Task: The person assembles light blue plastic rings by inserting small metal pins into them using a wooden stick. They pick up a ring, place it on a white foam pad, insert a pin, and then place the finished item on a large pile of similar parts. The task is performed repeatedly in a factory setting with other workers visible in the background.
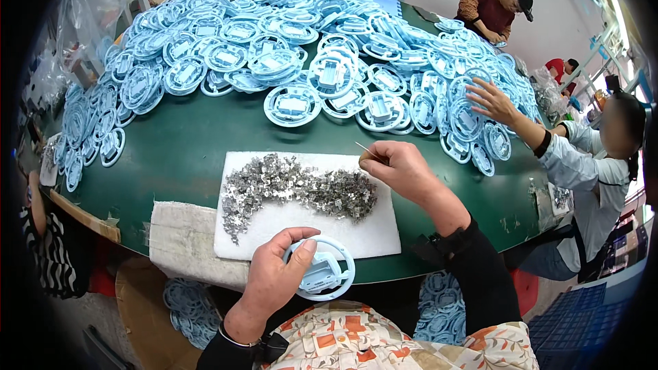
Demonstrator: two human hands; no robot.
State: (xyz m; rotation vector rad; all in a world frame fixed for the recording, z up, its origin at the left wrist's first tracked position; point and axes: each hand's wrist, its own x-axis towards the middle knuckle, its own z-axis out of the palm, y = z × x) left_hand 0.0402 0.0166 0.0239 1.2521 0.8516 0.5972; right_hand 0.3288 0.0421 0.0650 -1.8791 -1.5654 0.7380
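Gripping a light-blue plastic ring part [321,268] between thumb and curled fingers, the left hand [274,277] holds it just off the near edge of the white foam pad [384,233], over the person's lap. The ring has a blocky blue insert at its centre, and the thumb lies across its upper rim.

The right hand [401,168] hovers above the far right corner of the same pad, its fingers pinched shut on a thin metal pin [365,150] whose free end points away toward the far left. On the pad, between the two hands, lies a loose heap of small silvery metal clips [295,188], spread from the pad's left side to just below the right hand.

The pad rests on a green table [178,157]. Beyond the pad's far edge, a great pile of blue ring parts [295,62] covers most of the table. To the right of the pad, a co-worker's hand [490,99] lies spread open on that pile. Below the pad's near edge, more blue rings [188,305] sit under the table.
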